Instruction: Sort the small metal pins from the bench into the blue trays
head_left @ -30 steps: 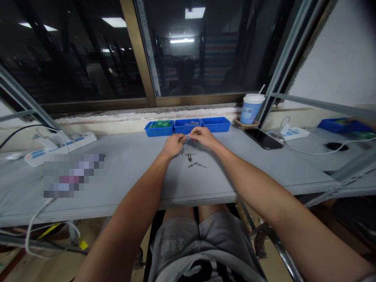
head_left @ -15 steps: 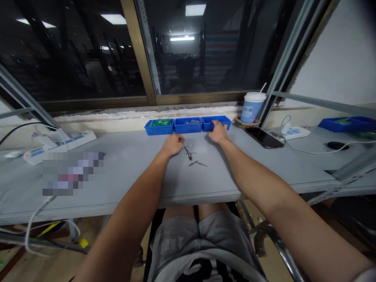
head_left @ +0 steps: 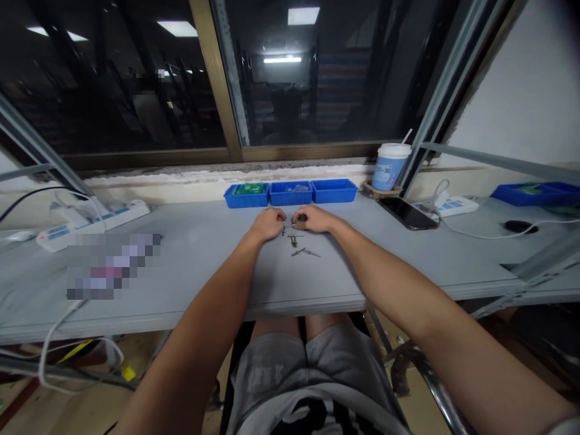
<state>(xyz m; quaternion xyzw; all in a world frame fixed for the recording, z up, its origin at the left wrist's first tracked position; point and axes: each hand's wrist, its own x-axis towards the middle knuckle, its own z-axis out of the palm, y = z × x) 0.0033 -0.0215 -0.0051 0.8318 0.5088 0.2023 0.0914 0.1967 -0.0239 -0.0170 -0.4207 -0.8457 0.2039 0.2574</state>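
Observation:
On the grey table, my right hand (head_left: 313,219) is pinched around one end of a thin metal pin (head_left: 290,226), just in front of the blue bins. Close on its left rests my left hand (head_left: 270,223), with fingers curled in; whatever they hold is hidden. A small dark metal piece (head_left: 283,231) lies by the left fingertips. Nearer to me, several small metal pins (head_left: 294,237) with thicker ends lie in a loose group, and a further pin (head_left: 311,252) lies at the front of it.
Three blue bins stand in a row: the left bin (head_left: 247,199) holds green packets, the middle bin (head_left: 290,197) clear plastic, the right bin (head_left: 334,195) shows a bare inside. A lidded cup (head_left: 388,169) and black phone (head_left: 409,214) are rightward; a power strip (head_left: 97,223) is leftward.
My right hand has come out of the right bin, moved left and closed on a thin pin beside my left hand. The left hand has hardly moved.

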